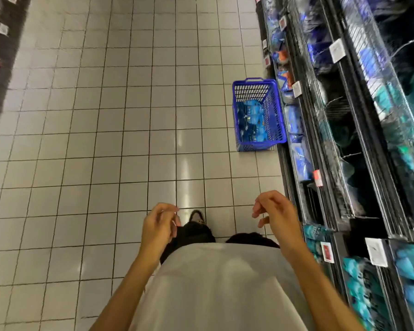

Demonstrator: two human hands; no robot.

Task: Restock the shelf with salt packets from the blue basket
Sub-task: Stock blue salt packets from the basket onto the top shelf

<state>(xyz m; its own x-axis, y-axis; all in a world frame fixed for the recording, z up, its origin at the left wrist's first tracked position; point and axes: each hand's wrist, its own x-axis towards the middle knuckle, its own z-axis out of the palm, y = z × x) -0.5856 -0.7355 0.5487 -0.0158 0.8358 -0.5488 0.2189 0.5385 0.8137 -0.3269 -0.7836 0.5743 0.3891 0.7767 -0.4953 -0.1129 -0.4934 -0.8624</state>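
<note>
Both hands empty. My left hand [159,225] and right hand [276,216] hang in front of my chest, fingers loosely curled, holding nothing, touching nothing.

Blue basket [258,114] sits on the tiled floor [129,115], far ahead of me and to the right, pushed up against the bottom of the shelf [330,144]. Well out of reach from where I stand. Salt packets [250,121] fill the lower part of it: blue bags, a fair pile, count unreadable.

Shelf runs along the right side, near to far. Lower tiers by the basket show blue bags; several wire-fronted bays higher up look dark and sparse. Picture is blurred there, so can't say which bay takes the salt. Price tags [337,50] clipped on the rails, text unreadable. Second rack at far left, not relevant.

Progress, my read: early or between loads. Basket holds plenty of stock, nothing in hand. Can't tell how many packets on the shelf came from the basket.

Left to do: close the gap to the basket, bend, grab packets, place them in the right bay, repeat until basket is empty.
</note>
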